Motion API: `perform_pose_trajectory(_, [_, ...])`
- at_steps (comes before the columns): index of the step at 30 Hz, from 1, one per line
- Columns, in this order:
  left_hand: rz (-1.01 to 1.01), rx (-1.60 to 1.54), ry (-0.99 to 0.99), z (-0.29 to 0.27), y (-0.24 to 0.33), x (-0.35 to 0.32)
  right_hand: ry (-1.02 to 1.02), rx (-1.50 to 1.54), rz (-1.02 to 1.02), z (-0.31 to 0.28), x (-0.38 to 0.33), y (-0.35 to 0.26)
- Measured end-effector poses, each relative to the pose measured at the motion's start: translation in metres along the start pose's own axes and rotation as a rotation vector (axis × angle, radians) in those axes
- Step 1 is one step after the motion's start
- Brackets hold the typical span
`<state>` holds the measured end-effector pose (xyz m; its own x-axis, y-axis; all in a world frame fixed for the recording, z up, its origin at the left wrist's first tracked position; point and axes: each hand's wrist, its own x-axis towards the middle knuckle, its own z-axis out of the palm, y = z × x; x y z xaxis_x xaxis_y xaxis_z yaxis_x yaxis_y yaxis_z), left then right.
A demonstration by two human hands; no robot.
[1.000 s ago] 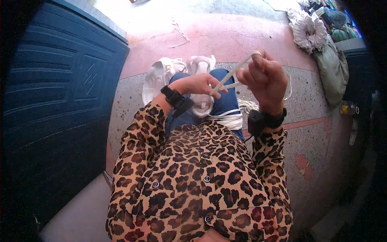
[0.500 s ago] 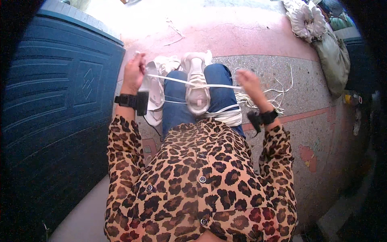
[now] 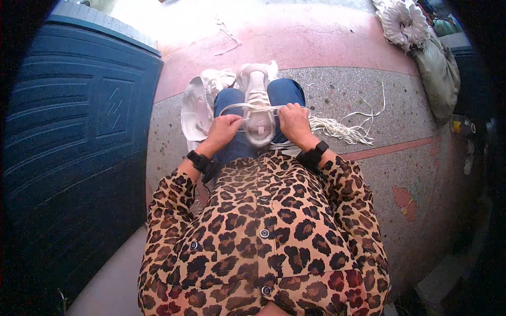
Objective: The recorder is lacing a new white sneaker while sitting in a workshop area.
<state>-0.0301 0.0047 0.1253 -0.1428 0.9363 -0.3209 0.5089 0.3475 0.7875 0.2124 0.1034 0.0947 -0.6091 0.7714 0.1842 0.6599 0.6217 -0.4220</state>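
Note:
A white sneaker (image 3: 260,135) rests between my knees, its toe toward me and white laces (image 3: 258,99) crossing its front. My left hand (image 3: 224,131) is beside the shoe's left edge, thumb and fingers pinched on a shoelace whose short end points at the shoe. A loop of white lace (image 3: 232,106) arches above that hand and runs across the shoe. At the right edge, my right hand (image 3: 294,124) is closed around the lace; its fingertips lie close against the shoe's side and partly hide what they grip.
White shoes (image 3: 195,110) lie left of my knees. A tangle of white laces (image 3: 342,131) spreads on the speckled floor at the right. A blue panelled door (image 3: 79,116) stands at the left. A grey-green sack (image 3: 436,79) lies far right, and a stray lace (image 3: 229,39) ahead.
Both hands have come inward from wide apart down to the shoe's sides. The lace, stretched taut across the shoe before, now hangs in a loose loop on the left.

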Motion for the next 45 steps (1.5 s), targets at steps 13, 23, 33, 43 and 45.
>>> perform_pose_trajectory(13, [-0.02, 0.121, 0.271, 0.011, -0.009, 0.004, -0.144, -0.067, -0.209, 0.001, 0.014, -0.006])
perform_pose_trajectory(23, [0.465, 0.754, 0.376, 0.033, -0.015, 0.012, 0.005, -0.134, -0.141, 0.021, 0.001, -0.006])
perform_pose_trajectory(33, [0.455, 0.829, 0.362, 0.04, -0.019, 0.01, -0.018, -0.093, -0.114, 0.032, -0.012, -0.004])
perform_pose_trajectory(43, [0.627, 0.977, 0.193, 0.057, -0.015, 0.022, -0.069, -0.148, -0.263, 0.042, -0.002, -0.022])
perform_pose_trajectory(45, [0.581, 1.08, 0.095, 0.056, -0.012, 0.025, -0.117, -0.237, -0.276, 0.043, 0.003, -0.027])
